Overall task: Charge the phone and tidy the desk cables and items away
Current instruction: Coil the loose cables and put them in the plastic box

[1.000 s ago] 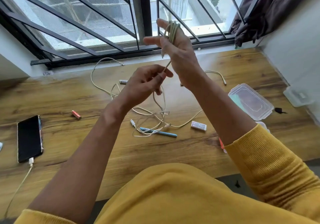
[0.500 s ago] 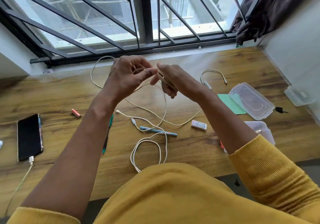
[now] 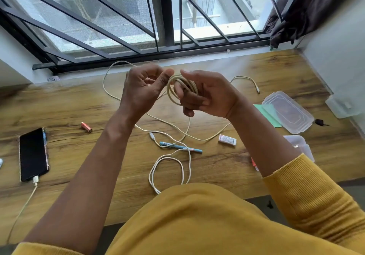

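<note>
While coils wrap the right hand [image 3: 209,94] fingers; cream cable [image 3: 178,90] held | left hand [image 3: 144,90] apparently pinches it

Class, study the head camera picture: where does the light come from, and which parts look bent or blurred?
Head view: daylight enters through the barred window behind the desk; the wide lens bows the desk edge and window bars; the phone and desk grain at far left smear softly, while the coiled cable in the right hand stays fairly sharp.
</note>
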A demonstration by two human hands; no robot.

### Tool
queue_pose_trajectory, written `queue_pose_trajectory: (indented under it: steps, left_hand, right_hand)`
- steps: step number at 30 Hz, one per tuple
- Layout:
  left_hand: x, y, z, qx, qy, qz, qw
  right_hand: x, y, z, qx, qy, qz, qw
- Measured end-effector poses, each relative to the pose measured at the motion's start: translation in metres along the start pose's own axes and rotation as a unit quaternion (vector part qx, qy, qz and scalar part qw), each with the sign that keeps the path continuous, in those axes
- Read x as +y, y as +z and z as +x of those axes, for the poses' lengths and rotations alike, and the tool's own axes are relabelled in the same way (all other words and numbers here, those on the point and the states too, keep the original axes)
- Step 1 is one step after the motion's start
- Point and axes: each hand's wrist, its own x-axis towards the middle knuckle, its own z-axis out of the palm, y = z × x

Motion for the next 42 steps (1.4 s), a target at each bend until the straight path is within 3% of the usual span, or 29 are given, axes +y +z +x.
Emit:
queue_pose_trajectory:
  steps: [11,18,26,34,42]
  left_hand:
    - [0.025,0.010,-0.007,-0.021,-0.084,-0.151,0.985]
    - [0.036,0.015,-0.002,-0.064,-0.131,-0.102,0.984]
    - [0.043,0.014,0.002,-0.119,-0.221,-0.205,0.946]
    - [0.043,0.024,0.001,-0.080,-0.235,-0.142,0.958]
    - [0.030,0.026,-0.005,-0.135,-0.260,-0.179,0.939]
  right_hand:
    - [-0.001,0.000,0.001,0.039,-0.070,0.101,0.992]
    - [-0.004,0.015,0.009,0.068,-0.025,-0.015,0.997]
    - [0.003,0.010,0.005,0.041,0.007,-0.046,0.998]
    - [0.015,0.007,0.006,0.063,-0.008,-0.128,0.990]
    - [0.016,0.012,0.006,0.080,-0.030,-0.007,0.996]
